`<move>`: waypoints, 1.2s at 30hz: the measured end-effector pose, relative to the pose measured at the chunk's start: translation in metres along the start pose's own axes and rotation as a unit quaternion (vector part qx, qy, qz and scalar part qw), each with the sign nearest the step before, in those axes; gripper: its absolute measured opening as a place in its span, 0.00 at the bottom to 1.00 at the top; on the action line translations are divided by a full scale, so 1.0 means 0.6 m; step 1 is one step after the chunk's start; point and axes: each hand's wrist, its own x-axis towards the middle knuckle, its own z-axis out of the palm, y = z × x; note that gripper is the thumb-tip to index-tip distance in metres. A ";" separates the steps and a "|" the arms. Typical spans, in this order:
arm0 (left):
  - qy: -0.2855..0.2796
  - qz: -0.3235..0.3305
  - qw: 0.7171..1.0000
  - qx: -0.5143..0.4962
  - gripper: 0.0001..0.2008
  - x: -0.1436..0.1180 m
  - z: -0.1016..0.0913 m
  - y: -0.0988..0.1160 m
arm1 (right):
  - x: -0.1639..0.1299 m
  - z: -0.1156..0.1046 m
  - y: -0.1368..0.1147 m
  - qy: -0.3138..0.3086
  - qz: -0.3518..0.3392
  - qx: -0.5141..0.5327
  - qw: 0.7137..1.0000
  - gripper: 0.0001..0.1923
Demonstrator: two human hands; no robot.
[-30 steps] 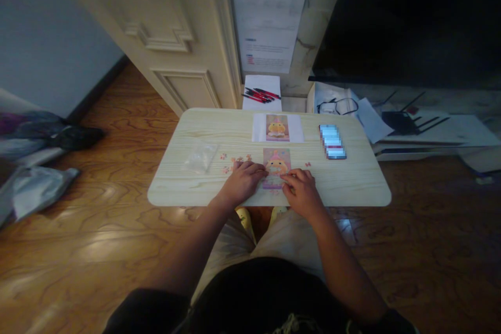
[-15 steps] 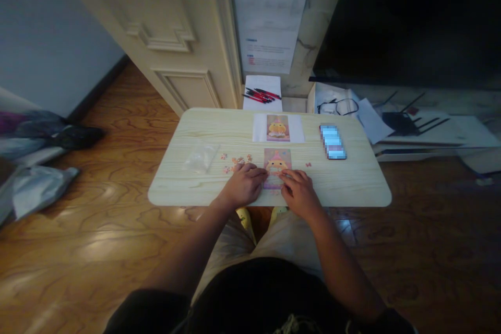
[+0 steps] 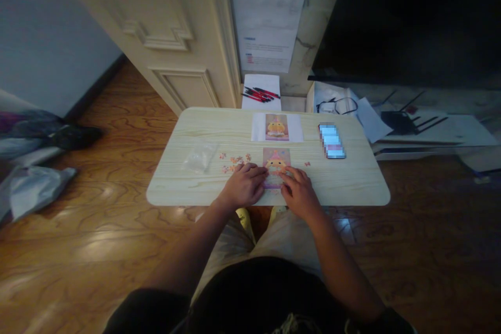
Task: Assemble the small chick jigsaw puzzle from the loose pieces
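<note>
1. A pale table (image 3: 352,188) carries a part-built puzzle (image 3: 276,159) at its near middle, below a reference picture (image 3: 277,127).
2. The left hand (image 3: 245,187) and right hand (image 3: 299,194) lie flat on the puzzle's lower half; whether either pinches a piece cannot be told.
3. Loose pieces (image 3: 235,159) beside the left hand could scatter if it sweeps outward.
4. No writing is legible.
</note>
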 end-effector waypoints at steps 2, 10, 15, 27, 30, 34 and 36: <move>-0.001 0.000 1.000 -0.001 0.22 -0.001 -0.001 0.000 | -0.001 0.001 0.002 0.000 -0.002 0.002 1.000 0.23; -0.001 0.022 1.000 0.002 0.24 -0.006 0.000 -0.003 | -0.001 0.002 0.004 0.013 -0.001 0.022 1.000 0.22; 0.002 0.025 0.999 -0.028 0.26 -0.005 0.001 -0.006 | -0.001 0.006 0.004 0.015 0.000 0.019 1.000 0.21; 0.016 0.022 0.998 -0.052 0.25 -0.004 0.009 -0.020 | -0.003 0.008 0.003 0.019 0.008 0.026 0.999 0.21; 0.015 0.015 0.998 -0.053 0.25 -0.004 0.007 -0.017 | -0.002 0.010 0.004 0.022 0.009 0.029 0.999 0.21; 0.030 -0.004 0.998 -0.049 0.29 -0.004 0.005 -0.009 | -0.001 0.011 0.005 0.025 0.008 0.031 0.999 0.21; 0.037 -0.015 0.999 -0.032 0.29 -0.005 0.006 -0.006 | -0.002 0.011 0.005 0.027 0.007 0.033 0.999 0.22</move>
